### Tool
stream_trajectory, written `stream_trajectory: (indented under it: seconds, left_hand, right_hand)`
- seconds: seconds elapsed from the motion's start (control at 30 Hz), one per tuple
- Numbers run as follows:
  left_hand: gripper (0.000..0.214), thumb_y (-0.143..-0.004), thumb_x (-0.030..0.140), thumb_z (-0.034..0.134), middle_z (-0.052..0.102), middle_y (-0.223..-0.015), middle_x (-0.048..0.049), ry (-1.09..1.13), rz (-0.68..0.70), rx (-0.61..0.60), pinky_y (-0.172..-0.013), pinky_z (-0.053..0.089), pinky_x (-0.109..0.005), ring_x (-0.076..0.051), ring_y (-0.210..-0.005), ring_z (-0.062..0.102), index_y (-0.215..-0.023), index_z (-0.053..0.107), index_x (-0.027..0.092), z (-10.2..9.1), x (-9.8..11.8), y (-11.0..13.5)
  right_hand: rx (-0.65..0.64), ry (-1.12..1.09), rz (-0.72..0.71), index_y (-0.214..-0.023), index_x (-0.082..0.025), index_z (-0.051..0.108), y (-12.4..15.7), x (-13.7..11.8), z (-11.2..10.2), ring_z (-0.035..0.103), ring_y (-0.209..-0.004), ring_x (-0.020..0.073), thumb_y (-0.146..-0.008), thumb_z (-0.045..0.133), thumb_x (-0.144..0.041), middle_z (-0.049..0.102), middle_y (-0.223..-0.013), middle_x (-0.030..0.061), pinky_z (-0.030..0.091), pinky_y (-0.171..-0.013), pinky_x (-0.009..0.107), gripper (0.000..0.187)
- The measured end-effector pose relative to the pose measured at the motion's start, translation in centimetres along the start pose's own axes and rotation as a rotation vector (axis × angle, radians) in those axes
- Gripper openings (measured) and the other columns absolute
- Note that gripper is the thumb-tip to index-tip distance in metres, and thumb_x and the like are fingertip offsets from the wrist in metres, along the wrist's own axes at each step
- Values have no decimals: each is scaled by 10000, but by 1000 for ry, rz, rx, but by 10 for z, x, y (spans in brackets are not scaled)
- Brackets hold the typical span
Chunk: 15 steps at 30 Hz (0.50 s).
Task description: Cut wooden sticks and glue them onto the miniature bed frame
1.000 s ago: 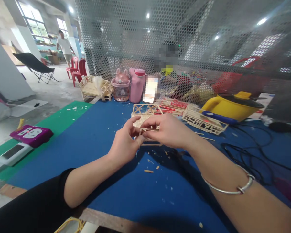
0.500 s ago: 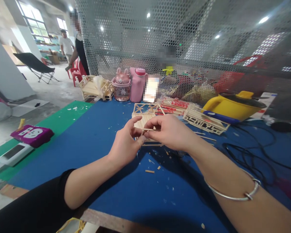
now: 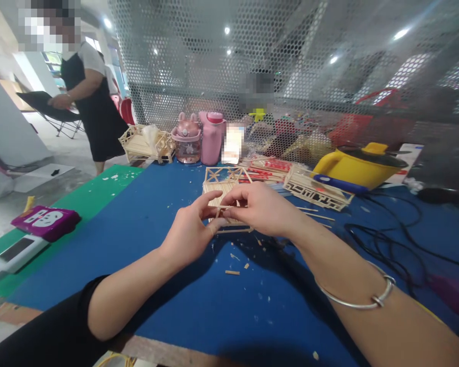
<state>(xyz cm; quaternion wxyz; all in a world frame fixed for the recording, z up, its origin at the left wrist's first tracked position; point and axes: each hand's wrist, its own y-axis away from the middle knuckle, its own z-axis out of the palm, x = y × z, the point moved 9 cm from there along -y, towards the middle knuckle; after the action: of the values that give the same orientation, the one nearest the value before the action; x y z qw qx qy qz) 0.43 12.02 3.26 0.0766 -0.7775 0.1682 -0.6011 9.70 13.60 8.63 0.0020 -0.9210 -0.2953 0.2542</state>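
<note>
My left hand (image 3: 189, 229) and my right hand (image 3: 262, 208) meet over the middle of the blue table mat (image 3: 145, 224). Both pinch a small frame of thin wooden sticks (image 3: 229, 220) that rests on the mat, fingertips closed on its top rail. A silver bangle (image 3: 361, 300) sits on my right forearm. Just behind the hands lies a larger stick panel with crossed braces (image 3: 224, 179). Wood chips (image 3: 233, 271) litter the mat in front of the hands.
A stick railing piece (image 3: 315, 189) and a yellow pot (image 3: 361, 165) lie at the right, with black cables (image 3: 390, 239) beside them. Two pink bottles (image 3: 201, 137) and a stick model bed (image 3: 143, 142) stand at the back. A purple power strip (image 3: 46, 221) lies left. A person stands at the far left.
My hands stay pinched on the stick frame, shifted slightly left in view. A person in a dark apron has walked closer at the left.
</note>
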Motion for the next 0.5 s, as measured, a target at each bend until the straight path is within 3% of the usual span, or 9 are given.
stream_trajectory:
  seconds: [0.2, 0.33, 0.5]
  left_hand:
    - [699, -657, 46, 591, 603, -1203, -109, 242, -69, -81, -959, 424, -404, -220, -1115, 566, -1296, 380, 233, 0, 1, -3]
    - [578, -648, 68, 563, 622, -1147, -97, 367, -50, 91, -950, 418, -393, -201, -1076, 580, -1196, 439, 205, -25, 5, -12]
    - [331, -756, 237, 583, 637, -866, -19, 229, 22, 282, -771, 470, -300, -140, -816, 615, -1073, 499, 190, -45, 1, -14]
  right_hand:
    - [3, 4, 2, -764, -190, 702, 2, 0, -1, 509, -547, 96, -762, 566, -265, 633, -624, -12, 333, -504, 234, 155]
    - [8, 9, -19, -808, -186, 711, 3, -2, -3, 560, -613, 118, -713, 572, -217, 676, -707, 6, 379, -546, 236, 171]
    - [69, 22, -11, -1003, -190, 688, 7, -5, -18, 574, -673, 131, -644, 521, -123, 670, -795, 14, 413, -601, 244, 402]
